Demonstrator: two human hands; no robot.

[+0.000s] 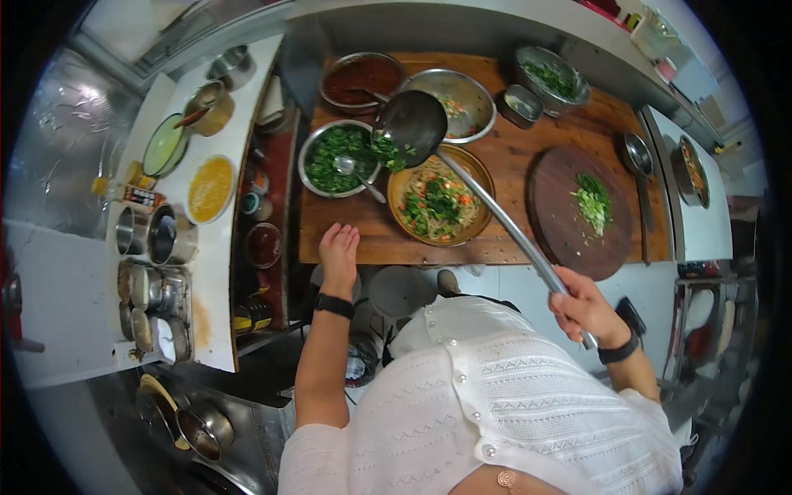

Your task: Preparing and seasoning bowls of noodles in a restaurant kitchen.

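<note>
My right hand (585, 309) grips the end of the long metal handle of a large wok ladle (411, 124). Its dark bowl hangs tilted above the wooden worktop (359, 213), with chopped greens (390, 153) at its lower left lip. Under and beside it stand a steel bowl of chopped greens (334, 139), with a spoon (356, 170) in it, and a yellow-brown bowl (486, 179). Noodles (439, 201) topped with greens and diced carrot-like pieces fill the latter. My left hand (339, 247), holding nothing, lies at the worktop's front edge with fingers extended.
Behind are a bowl of red sauce (362, 77) and a steel bowl (476, 111) with food scraps. A round chopping board (547, 210) carries chopped scallions (591, 201); another ladle (640, 161) lies right of it. On the left shelf (213, 309) stand pots and a yellow-filled bowl (210, 189).
</note>
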